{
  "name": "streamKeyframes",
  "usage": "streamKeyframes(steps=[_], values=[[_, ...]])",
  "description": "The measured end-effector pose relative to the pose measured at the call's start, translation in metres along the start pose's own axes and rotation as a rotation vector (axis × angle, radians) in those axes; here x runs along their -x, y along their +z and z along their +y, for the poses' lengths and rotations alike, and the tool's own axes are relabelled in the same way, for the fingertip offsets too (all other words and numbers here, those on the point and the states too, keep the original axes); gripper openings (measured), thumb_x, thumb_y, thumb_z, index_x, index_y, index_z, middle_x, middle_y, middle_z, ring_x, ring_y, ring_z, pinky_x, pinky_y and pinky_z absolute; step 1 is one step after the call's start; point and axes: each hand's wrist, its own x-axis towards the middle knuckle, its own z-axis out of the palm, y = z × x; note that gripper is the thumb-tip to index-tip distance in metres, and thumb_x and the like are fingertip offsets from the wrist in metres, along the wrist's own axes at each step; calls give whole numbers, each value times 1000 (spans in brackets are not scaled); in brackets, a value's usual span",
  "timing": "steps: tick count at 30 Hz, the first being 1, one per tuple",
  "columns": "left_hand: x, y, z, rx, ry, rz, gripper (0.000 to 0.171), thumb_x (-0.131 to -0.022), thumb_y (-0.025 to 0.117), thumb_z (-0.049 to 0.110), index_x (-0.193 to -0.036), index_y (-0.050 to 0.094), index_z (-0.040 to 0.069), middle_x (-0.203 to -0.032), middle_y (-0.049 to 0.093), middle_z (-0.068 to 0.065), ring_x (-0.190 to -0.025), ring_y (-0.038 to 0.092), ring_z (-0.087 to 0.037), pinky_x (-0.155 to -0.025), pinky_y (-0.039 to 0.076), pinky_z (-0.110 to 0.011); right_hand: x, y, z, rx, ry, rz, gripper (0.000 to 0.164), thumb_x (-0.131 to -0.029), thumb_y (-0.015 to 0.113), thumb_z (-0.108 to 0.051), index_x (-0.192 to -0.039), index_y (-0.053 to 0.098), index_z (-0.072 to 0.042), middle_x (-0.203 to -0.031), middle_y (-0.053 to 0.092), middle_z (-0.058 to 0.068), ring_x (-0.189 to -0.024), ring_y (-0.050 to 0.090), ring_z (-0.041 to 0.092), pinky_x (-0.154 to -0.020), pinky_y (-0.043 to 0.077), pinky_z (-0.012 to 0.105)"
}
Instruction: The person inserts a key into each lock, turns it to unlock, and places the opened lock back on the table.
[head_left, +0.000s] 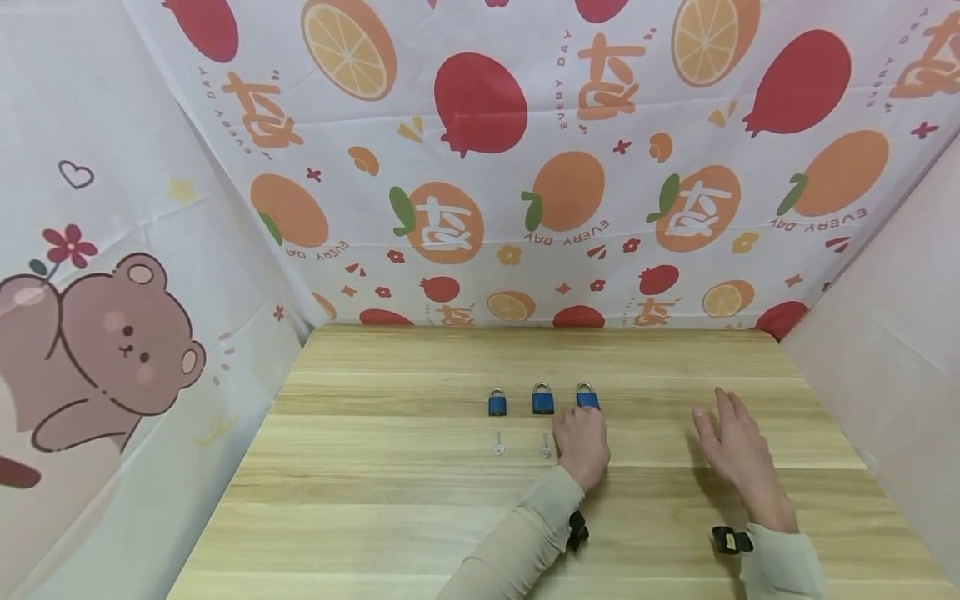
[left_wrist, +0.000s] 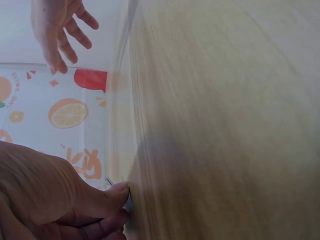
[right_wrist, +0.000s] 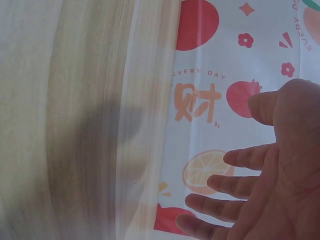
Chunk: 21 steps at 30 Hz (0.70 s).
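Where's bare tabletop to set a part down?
Crowded: the middle, where three blue padlocks, two visible keys and the left hand cluster. Free: tabletop left of the padlocks and keys; the strip between the padlocks and the patterned backdrop; in the head view, the gap between left hand and right hand.

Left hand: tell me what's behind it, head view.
Behind the left hand, a blue padlock shows its upper part; its lower edge and anything beneath the hand are covered.
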Motion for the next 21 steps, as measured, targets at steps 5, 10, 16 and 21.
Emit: streamKeyframes(steps=[5,10,16,21], values=[[1,0,-2,0,18,28,14,-86,78,21,-77,72,13,-79,72,-1,-72,61,-15,-70,46,-31,1,1,1,-14,8,-24,73,-110,30,-44,-157,16,10,-158,16,44,-138,22,68,-103,23,82],[2,2,-4,11,45,84,32,-91,74,30,-64,65,16,-70,70,-1,-65,60,-16,-63,43,-31,2,2,2,-4,3,-23,74,-110,30,-45,-157,16,11,-157,18,44,-137,24,67,-102,25,82],[3,1,-7,38,62,118,40,-89,75,19,-52,58,19,-62,65,1,-59,56,-15,-58,38,-31,0,2,1,-2,-15,0,70,-110,33,-42,-156,21,10,-155,22,44,-135,27,68,-100,26,82],[4,-4,-12,115,52,137,41,-83,76,10,-50,54,19,-57,62,0,-58,57,-16,-63,47,-35,-1,2,0,-22,-47,33,65,-110,37,-37,-149,32,15,-148,33,46,-131,34,66,-100,31,78]])
